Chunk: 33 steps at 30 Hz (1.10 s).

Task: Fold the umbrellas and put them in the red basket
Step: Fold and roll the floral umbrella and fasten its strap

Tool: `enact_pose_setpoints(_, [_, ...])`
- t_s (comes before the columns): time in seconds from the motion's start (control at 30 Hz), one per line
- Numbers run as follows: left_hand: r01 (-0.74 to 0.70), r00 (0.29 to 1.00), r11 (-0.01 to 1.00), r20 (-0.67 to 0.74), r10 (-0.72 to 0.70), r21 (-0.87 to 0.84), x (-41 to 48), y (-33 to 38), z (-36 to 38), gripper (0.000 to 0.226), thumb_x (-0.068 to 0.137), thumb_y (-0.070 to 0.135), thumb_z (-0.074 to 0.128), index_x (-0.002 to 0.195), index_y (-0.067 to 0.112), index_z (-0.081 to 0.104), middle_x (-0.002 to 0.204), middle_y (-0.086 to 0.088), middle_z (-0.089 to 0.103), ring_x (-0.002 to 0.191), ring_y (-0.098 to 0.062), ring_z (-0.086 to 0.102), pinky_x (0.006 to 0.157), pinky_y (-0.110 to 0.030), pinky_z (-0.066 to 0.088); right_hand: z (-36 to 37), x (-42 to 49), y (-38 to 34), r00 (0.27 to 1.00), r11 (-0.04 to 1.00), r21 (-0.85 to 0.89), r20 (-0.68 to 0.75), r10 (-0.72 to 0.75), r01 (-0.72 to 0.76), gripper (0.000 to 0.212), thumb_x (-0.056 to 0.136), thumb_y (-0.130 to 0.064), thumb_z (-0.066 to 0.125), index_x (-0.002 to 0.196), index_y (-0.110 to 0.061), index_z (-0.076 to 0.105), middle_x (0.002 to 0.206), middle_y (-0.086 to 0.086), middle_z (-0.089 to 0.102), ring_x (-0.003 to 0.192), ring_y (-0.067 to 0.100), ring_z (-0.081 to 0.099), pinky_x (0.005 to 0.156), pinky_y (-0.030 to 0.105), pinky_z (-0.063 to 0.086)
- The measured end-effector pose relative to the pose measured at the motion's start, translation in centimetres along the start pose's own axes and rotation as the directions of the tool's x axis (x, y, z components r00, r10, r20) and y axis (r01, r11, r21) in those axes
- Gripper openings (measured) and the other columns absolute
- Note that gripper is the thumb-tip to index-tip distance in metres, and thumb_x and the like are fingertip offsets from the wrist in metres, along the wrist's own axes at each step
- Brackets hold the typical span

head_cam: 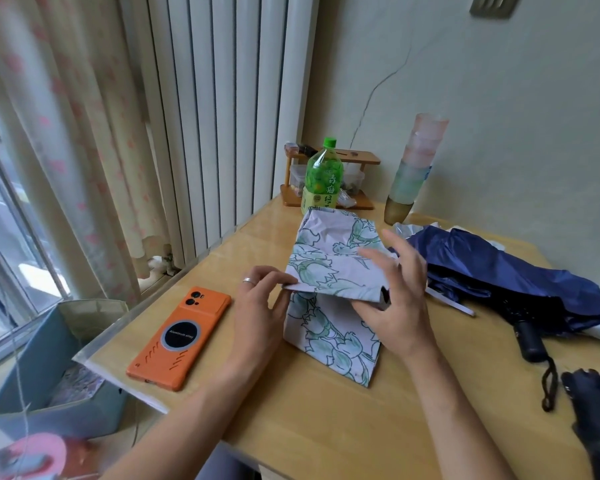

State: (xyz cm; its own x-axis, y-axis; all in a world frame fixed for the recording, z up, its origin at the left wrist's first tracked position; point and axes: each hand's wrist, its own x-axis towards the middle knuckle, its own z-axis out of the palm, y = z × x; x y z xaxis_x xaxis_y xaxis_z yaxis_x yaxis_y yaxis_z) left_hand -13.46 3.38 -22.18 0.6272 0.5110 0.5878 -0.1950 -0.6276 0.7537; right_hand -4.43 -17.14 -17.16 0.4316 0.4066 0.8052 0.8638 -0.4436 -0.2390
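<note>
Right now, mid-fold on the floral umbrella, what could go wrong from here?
1. The fold in the floral umbrella is held only by the left hand pinching one end, with the right hand at the other; letting go may undo it.
2. The orange phone lies close to the left hand, near the edge of the table; a sweep could push it off.
3. The navy umbrella lies loose beside the right hand and could snag.
</note>
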Motion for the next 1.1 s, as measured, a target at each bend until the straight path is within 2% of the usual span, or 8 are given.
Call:
enact_pose_setpoints(0.13, [0.007,1.0,0.999,0.003,-0.007,0.035,0.0,-0.4,-0.2,0.024,0.085,0.007,0.074,0.098,0.027,0.075,0.105,0.015,0.06,0.103,-0.005,0.057,0.089,-0.023,0.046,0.0,-0.5,0.4,0.986,0.98,0.198,0.168,-0.021,-0.013,0.004,0.086,-0.021,0.08,0.088,-0.019,0.082,0.093,-0.009,0.076,0.089,0.01,0.069,0.074,0.038,0.055])
enact_pose_setpoints(0.2, [0.045,0.998,0.998,0.05,-0.047,0.034,0.1,-0.5,-0.1,0.031,0.083,0.005,0.072,0.101,0.03,0.074,0.107,0.016,0.06,0.105,-0.001,0.055,0.088,-0.027,0.047,-0.2,-0.8,0.3,0.962,0.954,0.261,0.263,0.078,-0.149,0.021,0.091,-0.033,0.07,0.082,-0.017,0.082,0.082,-0.012,0.076,0.078,0.006,0.07,0.066,0.027,0.054])
enact_pose_setpoints(0.33, [0.102,0.994,0.994,0.037,-0.103,0.033,0.2,-0.7,0.2,0.025,0.085,0.013,0.076,0.096,0.035,0.079,0.099,0.014,0.054,0.098,0.002,0.052,0.08,-0.025,0.046,-0.8,-0.9,0.9,0.913,0.935,0.231,0.369,0.173,-0.27,0.032,0.094,-0.042,0.062,0.085,-0.016,0.079,0.084,-0.005,0.076,0.082,0.015,0.07,0.07,0.036,0.056])
enact_pose_setpoints(0.43, [0.069,0.997,0.996,0.041,-0.072,0.055,-0.1,-0.4,0.2,0.02,0.085,0.015,0.079,0.095,0.032,0.08,0.097,0.013,0.051,0.095,0.0,0.051,0.079,-0.019,0.042,-0.5,-0.7,-0.2,0.947,0.988,0.076,0.304,0.106,-0.136,0.036,0.092,-0.052,0.064,0.11,-0.023,0.074,0.101,-0.014,0.07,0.098,0.006,0.064,0.087,0.032,0.053])
enact_pose_setpoints(0.5, [0.025,0.997,0.995,0.065,-0.032,0.097,-0.2,-0.2,0.2,0.02,0.084,0.014,0.079,0.096,0.03,0.08,0.097,0.012,0.051,0.094,-0.001,0.05,0.08,-0.018,0.042,0.6,-0.7,-1.9,0.964,0.997,-0.068,0.262,0.051,-0.034,0.041,0.091,-0.056,0.063,0.114,-0.023,0.071,0.106,-0.011,0.069,0.1,0.011,0.063,0.087,0.033,0.05])
enact_pose_setpoints(0.83, [-0.014,0.995,0.985,0.098,-0.002,0.171,0.1,-0.5,0.7,0.022,0.081,0.009,0.083,0.092,0.028,0.078,0.095,0.01,0.051,0.092,-0.008,0.048,0.079,-0.011,0.034,6.3,-1.8,-4.7,0.986,0.95,-0.297,0.157,-0.052,0.097,0.007,0.09,-0.013,0.067,0.087,-0.018,0.063,0.079,-0.002,0.055,0.076,0.023,0.056,0.063,0.036,0.048])
enact_pose_setpoints(0.97, [0.028,0.996,0.985,0.078,-0.042,0.172,0.4,-0.5,0.7,0.027,0.079,0.006,0.082,0.088,0.031,0.079,0.091,0.009,0.051,0.089,-0.011,0.051,0.077,-0.023,0.04,6.2,-2.1,-4.8,0.993,0.956,-0.284,0.108,-0.045,0.075,0.016,0.093,-0.016,0.07,0.082,-0.018,0.059,0.078,-0.002,0.053,0.075,0.022,0.055,0.064,0.034,0.045])
enact_pose_setpoints(1.1, [0.038,0.995,0.982,0.082,-0.054,0.182,0.4,-0.5,0.8,0.025,0.079,0.005,0.081,0.089,0.029,0.08,0.093,0.009,0.052,0.091,-0.012,0.051,0.076,-0.022,0.037,6.3,-2.3,-5.3,0.996,0.968,-0.248,0.089,-0.019,0.041,0.014,0.091,-0.024,0.07,0.084,-0.018,0.06,0.081,-0.003,0.055,0.079,0.021,0.054,0.067,0.034,0.045])
